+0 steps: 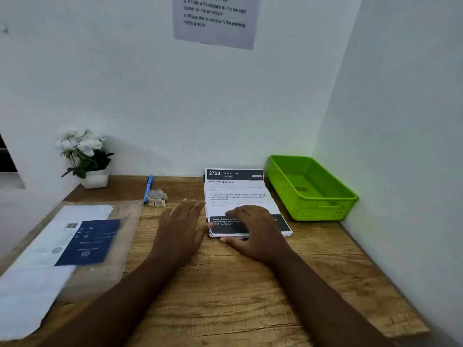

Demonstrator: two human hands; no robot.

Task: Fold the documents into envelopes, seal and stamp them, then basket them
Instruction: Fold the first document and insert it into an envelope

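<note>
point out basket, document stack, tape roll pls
basket (pixel 348 196): head view, on its near right rim.
document stack (pixel 235 190): head view, on the white upper part of the top sheet.
tape roll (pixel 155 195): head view, on the roll's top.

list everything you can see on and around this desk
desk: one, brown wood, fills the lower frame
documents: one stack, white with black bands, back centre-right
basket: one, green, far right corner
envelopes: stack, tan, left side
white papers: several, on the envelopes
booklet: one, dark blue, on the papers
pen: one, blue, back centre
stamp roll: one, whitish, beside the pen
flower pot: one, white flowers, back left
notice: one, grey, on the wall
left hand: flat, beside the documents
right hand: on the documents' near edge
</note>
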